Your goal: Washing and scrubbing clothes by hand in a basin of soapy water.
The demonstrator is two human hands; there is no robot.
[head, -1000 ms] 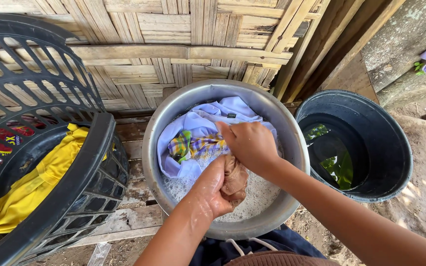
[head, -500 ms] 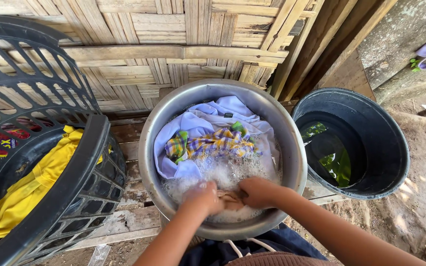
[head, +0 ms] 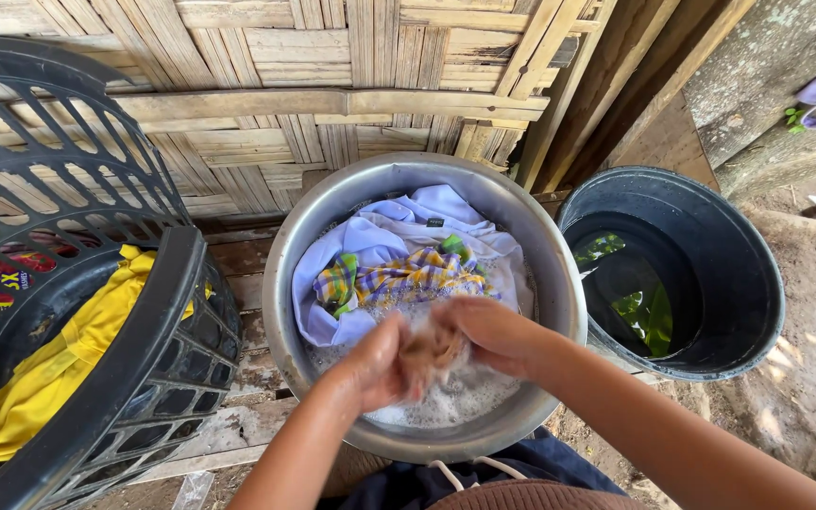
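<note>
Both hands meet over the near side of a round metal wash basin [head: 559, 283], pressed together around a small brown cloth [head: 432, 348]. The left hand [head: 370, 364] closes on the cloth from the left, its fingers curled over the wad. The right hand [head: 493, 332] clamps it from the right and slightly above. The cloth sits bunched between the two palms, only a crumpled, motion-blurred brown patch showing at the seam where the hands touch. It is held just above the soapy water [head: 446, 406], whose white foam gathers beneath the hands at the basin's near edge.

Behind the hands, toward the far wall of the basin, a pale lavender garment [head: 380, 236] lies heaped, half soaked. A yellow-and-purple checked cloth with green patches [head: 408, 276] rests on top of it, just beyond the knuckles and apart from the brown cloth.

To the left stands a black plastic laundry basket [head: 134, 349] with an open lattice wall, holding a yellow garment [head: 59, 368] that drapes over its inner rim. To the right, just beside the basin, is a dark round bucket [head: 739, 274] with water in which green reflections show. A woven bamboo wall [head: 285, 76] rises behind everything, and the basin sits on weathered wooden planks [head: 238, 283].
</note>
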